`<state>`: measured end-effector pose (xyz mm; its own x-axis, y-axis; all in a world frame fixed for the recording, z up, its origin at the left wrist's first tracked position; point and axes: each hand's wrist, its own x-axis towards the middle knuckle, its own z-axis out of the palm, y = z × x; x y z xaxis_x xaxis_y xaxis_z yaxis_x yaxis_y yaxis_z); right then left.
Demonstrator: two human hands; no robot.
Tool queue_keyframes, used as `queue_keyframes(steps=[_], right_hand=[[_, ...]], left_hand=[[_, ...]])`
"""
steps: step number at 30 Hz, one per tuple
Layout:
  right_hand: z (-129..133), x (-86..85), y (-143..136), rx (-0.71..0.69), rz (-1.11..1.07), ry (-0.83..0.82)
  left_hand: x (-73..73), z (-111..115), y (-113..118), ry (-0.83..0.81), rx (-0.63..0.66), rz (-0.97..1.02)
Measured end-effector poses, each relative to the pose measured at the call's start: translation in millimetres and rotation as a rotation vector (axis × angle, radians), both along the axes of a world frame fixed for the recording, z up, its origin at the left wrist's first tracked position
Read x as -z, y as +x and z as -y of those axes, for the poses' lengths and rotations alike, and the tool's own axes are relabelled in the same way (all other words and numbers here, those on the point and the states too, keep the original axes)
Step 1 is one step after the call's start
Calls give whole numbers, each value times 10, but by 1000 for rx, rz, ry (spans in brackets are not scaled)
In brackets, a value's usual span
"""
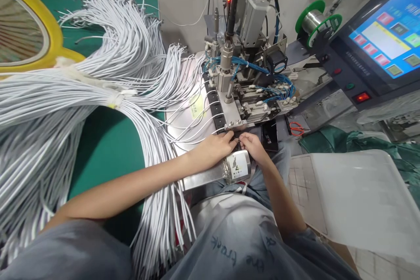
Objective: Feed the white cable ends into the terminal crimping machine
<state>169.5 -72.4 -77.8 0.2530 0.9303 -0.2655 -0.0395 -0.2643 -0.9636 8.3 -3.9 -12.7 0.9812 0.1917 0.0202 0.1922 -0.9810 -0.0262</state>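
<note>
Your right hand (252,144) pinches a tiny piece (239,139), details unclear | your left fingertips meet it, grip cannot be told | piece: near side of machine (226,79), white cables (131,109) left

Two bare hands (232,143) meeting below a soldering machine (226,74), white cable bundles (124,100) alongside, lit touchscreen (390,37)

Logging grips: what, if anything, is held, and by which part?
The left hand and right hand meet at something tiny; what and which part cannot be told.
</note>
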Motion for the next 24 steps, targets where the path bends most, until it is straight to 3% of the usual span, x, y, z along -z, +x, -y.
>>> queue_keyframes(steps=[5, 10, 12, 13, 15, 18, 21, 24], right_hand=[[-12, 57, 58, -45, 177, 107], [277, -193, -119, 324, 565, 204], [451, -313, -357, 361, 618, 251], [525, -355, -503, 302, 630, 274], [616, -397, -818, 37, 613, 276], [595, -399, -1221, -287, 730, 198], [491, -418, -1417, -449, 1008, 97], [463, -456, -1427, -511, 1166, 32]], left_hand=[[-108, 48, -49, 9, -91, -79], [-162, 52, -58, 3, -192, -101], [-158, 48, -58, 26, -266, -107], [-155, 45, -59, 38, -298, -108], [-151, 41, -64, 50, -329, -120], [-150, 32, -73, 48, -332, -128], [-131, 11, -82, 44, -326, -108], [-103, -4, -86, 51, -327, -88]])
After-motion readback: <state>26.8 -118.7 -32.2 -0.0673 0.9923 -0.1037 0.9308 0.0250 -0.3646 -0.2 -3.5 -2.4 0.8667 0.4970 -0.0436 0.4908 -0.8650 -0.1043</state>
